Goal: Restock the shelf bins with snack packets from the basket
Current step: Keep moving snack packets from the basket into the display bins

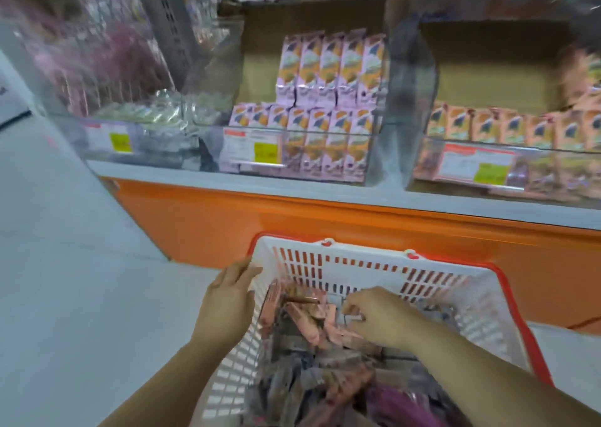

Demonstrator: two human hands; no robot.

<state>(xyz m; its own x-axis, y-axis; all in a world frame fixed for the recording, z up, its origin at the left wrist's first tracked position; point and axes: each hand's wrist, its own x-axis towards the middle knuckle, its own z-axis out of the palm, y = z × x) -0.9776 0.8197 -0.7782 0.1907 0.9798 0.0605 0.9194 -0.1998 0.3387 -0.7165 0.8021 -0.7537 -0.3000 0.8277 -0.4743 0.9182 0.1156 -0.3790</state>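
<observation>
Basket before the shelf bins: your left grip, fingers spread, steadies its rim so your right grip can pinch a pink packet from the heap inside.

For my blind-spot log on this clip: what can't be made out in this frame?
Head view: print on the yellow-and-white price labels, blurred beyond reading.
Head view: grip of the right hand; curled fingers dip among the pink snack packets, and blur hides whether one is held.
Head view: the near end of the white slotted plastic basket, cut off by the bottom edge.
Head view: clear far-left shelf bin contents, smeared by motion.
</observation>
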